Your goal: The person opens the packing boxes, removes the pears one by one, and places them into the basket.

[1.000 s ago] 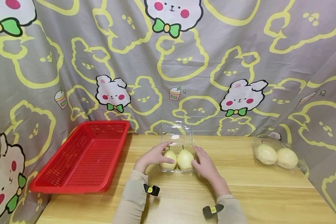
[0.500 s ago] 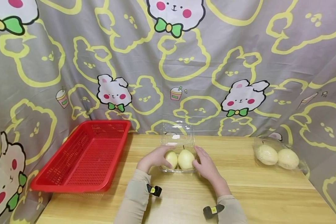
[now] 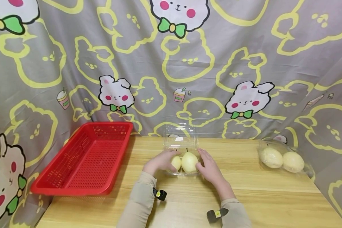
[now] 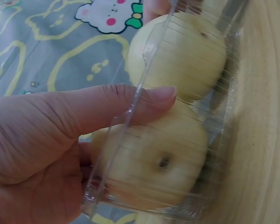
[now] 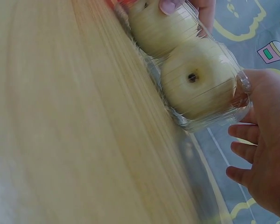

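Note:
A clear plastic clamshell box (image 5: 186,125) stands on the table, its lid (image 3: 182,129) raised at the back. Two pale yellow pears sit side by side in its base. My left hand (image 3: 159,162) grips the left pear (image 4: 151,163), thumb across its near side over the box rim, fingers behind it. Beside it, the right pear (image 3: 189,162) has its stem up. My right hand (image 3: 211,167) rests against the box's right side, its fingers extended; in the right wrist view the lower fingers stand away from the wall.
A red perforated plastic basket (image 3: 109,186) stands on the left of the wooden table (image 3: 188,202). At the back right lies a clear pack (image 3: 282,158) with two wrapped pears. A patterned grey curtain (image 3: 202,72) hangs behind the table.
My left hand has shifted slightly right and wrapped further over the left pear, covering more of it. The right hand stays in place at the box's side.

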`<state>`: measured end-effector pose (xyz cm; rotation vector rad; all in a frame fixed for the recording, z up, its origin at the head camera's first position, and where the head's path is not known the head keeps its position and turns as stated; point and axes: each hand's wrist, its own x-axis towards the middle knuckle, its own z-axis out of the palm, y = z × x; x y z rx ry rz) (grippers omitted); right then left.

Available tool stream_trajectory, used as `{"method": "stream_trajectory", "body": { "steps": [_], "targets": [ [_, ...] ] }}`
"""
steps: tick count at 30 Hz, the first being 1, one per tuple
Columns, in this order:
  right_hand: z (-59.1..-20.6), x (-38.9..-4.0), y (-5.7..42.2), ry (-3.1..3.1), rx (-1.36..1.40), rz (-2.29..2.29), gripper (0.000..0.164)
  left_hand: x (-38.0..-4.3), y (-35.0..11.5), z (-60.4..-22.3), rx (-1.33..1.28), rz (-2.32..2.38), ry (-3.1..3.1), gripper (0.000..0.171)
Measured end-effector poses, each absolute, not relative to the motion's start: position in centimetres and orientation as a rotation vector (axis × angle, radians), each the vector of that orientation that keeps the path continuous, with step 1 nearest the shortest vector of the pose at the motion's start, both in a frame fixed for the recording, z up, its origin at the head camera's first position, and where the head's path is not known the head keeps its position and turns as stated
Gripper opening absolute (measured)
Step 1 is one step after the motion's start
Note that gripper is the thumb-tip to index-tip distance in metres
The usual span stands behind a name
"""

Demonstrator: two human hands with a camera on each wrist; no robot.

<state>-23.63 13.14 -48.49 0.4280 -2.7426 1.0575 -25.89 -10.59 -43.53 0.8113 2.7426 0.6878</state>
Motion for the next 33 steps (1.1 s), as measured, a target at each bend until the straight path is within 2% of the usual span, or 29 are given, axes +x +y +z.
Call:
{"method": "stream_trajectory", "body": {
  "steps": [33],
  "targets": [
    [-49.11,-23.90,13.12,-2.739,0.414,1.057,0.066,-26.28,-9.59,-44.26,0.790,0.746,2.792,0.083]
  ]
}}
